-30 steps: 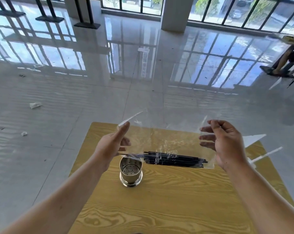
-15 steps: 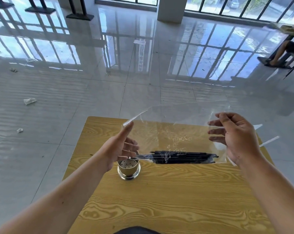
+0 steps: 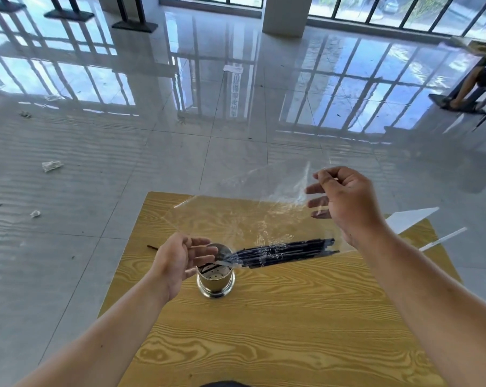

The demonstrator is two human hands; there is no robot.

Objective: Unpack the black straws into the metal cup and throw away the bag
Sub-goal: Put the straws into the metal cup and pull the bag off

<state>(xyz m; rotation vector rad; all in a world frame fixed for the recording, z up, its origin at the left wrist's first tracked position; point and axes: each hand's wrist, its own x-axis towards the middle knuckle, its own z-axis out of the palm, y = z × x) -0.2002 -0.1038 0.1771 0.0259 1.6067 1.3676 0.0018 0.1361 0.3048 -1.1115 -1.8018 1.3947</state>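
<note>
I was at the pouring step. My right hand (image 3: 345, 202) pinched the high corner of the clear bag (image 3: 253, 219), tilting it down toward the metal cup (image 3: 215, 277) on the tabletop (image 3: 278, 331). My left hand (image 3: 177, 263), fingers loosely curled, gripped the bag's low mouth at the cup's rim. The black straws (image 3: 286, 252) lay bunched inside the bag, tips near the rim. Next, I judged, came a steeper tilt.

Clear bag (image 3: 253, 216) is held over wooden table (image 3: 278, 331), tilted down toward the left. Upper right corner is pinched by right hand (image 3: 345, 202); lower left corner is gripped by left hand (image 3: 180, 263) at rim of metal cup (image 3: 215, 280). Black straws (image 3: 283, 252) lie bundled along bag's lower edge, approx. horizontal, ends at cup mouth.
</note>
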